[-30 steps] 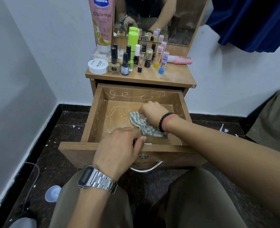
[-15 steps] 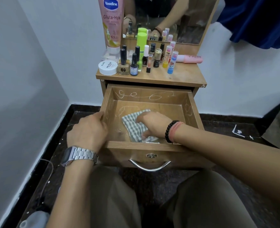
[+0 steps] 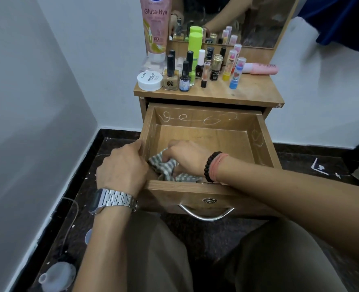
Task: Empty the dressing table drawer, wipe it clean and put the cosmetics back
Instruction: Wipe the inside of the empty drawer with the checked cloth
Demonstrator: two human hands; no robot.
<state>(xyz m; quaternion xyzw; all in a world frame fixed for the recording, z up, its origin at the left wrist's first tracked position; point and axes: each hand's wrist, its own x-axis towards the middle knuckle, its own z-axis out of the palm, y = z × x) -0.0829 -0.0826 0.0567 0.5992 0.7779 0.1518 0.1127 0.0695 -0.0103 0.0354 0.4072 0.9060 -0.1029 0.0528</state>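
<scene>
The drawer (image 3: 206,131) stood pulled fully out from under the worktop (image 3: 248,93). The left hand (image 3: 121,167) gripped the drawer's left wall, fingers curled over the rim. The right hand (image 3: 185,157) was clamped on the checked cloth (image 3: 166,169) in the near-left corner of the drawer floor. The two hands were close together, parted only by that wall.

Risks, as judged from this position:
- The drawer was far extended; downward pressure from wiping could tip it or pull it off its runners. The left hand's grip appeared to guard against this.
- The cosmetics (image 3: 195,68) stood upright and crowded near the front edge of the worktop, directly above the drawer. A jolt to the drawer could topple the narrow bottles into it or onto the floor.
- The white scrawl marks (image 3: 195,120) on the back wall and right wall were still present; ending the wipe early would leave them.

Condition of the drawer: brown wood, empty apart from the cloth, floor largely bare and clean-looking, a metal handle (image 3: 206,213) and a lock on the front panel.
</scene>
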